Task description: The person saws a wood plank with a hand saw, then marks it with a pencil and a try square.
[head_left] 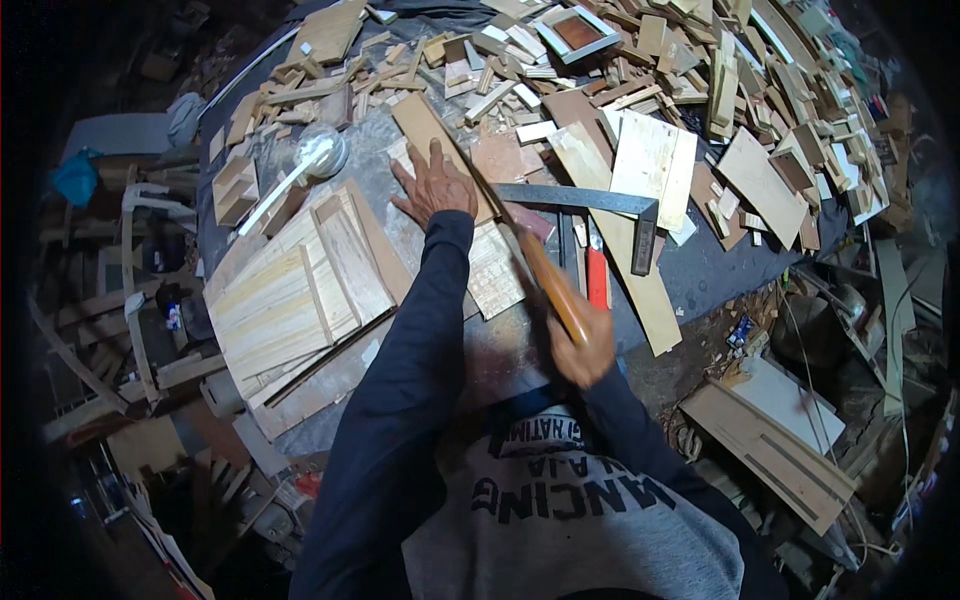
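We seem to be sawing; our right hand [582,346] wraps the wooden-handled saw [540,264], our left hand [437,186] lies spread, grasping nothing, on the narrow board [416,116] atop the worktable [372,158]. The next stroke likely calls for firm palm pressure.

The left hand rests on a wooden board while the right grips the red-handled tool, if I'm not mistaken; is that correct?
Not quite: the right hand grips a wooden-handled saw, as the head view shows. The rest is right.
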`<state>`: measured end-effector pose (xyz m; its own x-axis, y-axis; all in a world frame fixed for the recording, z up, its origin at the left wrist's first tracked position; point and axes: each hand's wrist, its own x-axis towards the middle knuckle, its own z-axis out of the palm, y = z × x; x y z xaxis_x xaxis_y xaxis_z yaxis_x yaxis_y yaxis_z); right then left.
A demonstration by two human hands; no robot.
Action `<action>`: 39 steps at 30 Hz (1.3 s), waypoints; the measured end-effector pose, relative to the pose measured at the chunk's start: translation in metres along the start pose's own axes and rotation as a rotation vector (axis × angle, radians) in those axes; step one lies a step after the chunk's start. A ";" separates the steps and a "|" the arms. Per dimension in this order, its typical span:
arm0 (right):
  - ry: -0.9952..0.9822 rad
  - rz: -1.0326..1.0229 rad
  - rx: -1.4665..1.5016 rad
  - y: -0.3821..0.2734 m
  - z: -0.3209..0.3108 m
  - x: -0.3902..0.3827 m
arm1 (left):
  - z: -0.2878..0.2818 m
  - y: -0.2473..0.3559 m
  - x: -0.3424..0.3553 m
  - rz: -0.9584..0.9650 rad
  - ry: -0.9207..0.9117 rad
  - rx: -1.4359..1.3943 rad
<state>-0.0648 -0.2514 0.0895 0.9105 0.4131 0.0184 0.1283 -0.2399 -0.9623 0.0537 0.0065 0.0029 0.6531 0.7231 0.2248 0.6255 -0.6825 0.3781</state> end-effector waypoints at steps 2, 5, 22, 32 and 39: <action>-0.149 0.189 -0.078 -0.006 0.006 0.008 | -0.004 -0.003 0.003 -0.031 -0.024 0.024; -0.051 -0.055 -0.097 -0.027 -0.017 -0.042 | -0.009 -0.020 0.005 -0.056 0.007 0.032; -0.106 0.160 -0.055 0.002 0.018 0.016 | -0.013 -0.005 0.003 -0.068 -0.080 -0.033; -0.183 0.323 -0.094 -0.012 0.021 0.044 | -0.006 -0.008 0.009 -0.049 -0.004 -0.046; -0.060 0.049 -0.090 -0.020 -0.005 -0.030 | -0.010 -0.016 0.009 -0.053 -0.047 -0.041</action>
<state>-0.0928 -0.2636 0.1096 0.8918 0.4499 -0.0471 0.1211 -0.3378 -0.9334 0.0455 0.0252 0.0078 0.6393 0.7519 0.1609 0.6427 -0.6374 0.4249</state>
